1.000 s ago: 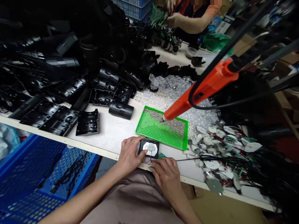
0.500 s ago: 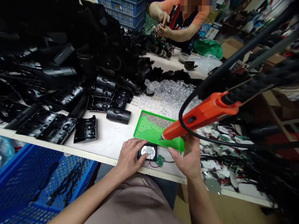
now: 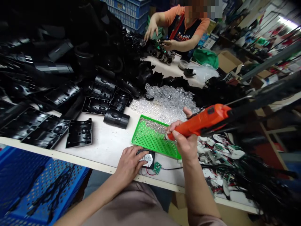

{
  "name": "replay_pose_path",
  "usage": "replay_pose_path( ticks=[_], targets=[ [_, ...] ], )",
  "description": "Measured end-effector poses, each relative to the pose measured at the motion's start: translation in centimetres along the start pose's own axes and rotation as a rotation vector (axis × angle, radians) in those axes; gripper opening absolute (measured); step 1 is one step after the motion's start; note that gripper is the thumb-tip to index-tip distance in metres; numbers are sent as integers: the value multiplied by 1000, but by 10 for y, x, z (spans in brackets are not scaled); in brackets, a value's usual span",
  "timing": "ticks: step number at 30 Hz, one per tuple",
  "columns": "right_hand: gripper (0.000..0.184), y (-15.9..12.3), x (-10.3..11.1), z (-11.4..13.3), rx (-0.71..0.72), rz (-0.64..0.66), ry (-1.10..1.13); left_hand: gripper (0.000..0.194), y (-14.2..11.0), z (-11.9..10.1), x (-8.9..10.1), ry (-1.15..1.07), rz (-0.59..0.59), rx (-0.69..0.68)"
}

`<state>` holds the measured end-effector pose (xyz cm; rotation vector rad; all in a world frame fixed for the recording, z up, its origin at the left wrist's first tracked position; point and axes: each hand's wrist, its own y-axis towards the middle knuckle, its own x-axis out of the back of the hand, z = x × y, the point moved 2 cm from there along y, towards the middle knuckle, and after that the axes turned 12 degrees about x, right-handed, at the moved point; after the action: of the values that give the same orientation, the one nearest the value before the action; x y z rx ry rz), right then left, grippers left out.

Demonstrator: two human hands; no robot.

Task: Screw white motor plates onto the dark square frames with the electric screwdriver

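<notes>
Two bare hands work at the front edge of a white workbench [image 3: 103, 160]. The right hand [image 3: 185, 142] is curled around an orange electric screwdriver [image 3: 202, 121], with one finger lifted clear above the body. The tool lies almost level, its long axis running from the upper right down to a nose that points left, just over the right corner of a green perforated tray [image 3: 143, 138]. Whether a screw sits on the bit is too small to make out.

The left hand [image 3: 128, 166] lies with its fingers closed over a small black housing [image 3: 151, 164], hiding most of that part and touching the edge of a white motor disc [image 3: 148, 158]. Red and black wires [image 3: 147, 172] lead from under it to a small green circuit board [image 3: 157, 167], just beside the housing.

Loose screws [image 3: 154, 126] cover the tray's far corner. Beyond it lie clear plastic lenses [image 3: 169, 100] and black plastic casings [image 3: 80, 133]. At the far table, a co-worker's hand [image 3: 150, 29] reaches into dark parts.
</notes>
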<state>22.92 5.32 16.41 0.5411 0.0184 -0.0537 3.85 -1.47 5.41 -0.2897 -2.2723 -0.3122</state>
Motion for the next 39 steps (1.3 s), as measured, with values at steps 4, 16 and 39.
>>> replay_pose_path(
  ticks=[4, 16, 39],
  targets=[
    [60, -3, -6, -18, -80, -65, 94, 33, -2, 5, -3, -65, -3, 17],
    [44, 3, -46, -80, -24, -14, 304, 33, -6, 7, -12, -126, -37, 100],
    [57, 11, -39, -24, -18, -98, 209, 32, -7, 6, -10, -113, -23, 92]
  ],
)
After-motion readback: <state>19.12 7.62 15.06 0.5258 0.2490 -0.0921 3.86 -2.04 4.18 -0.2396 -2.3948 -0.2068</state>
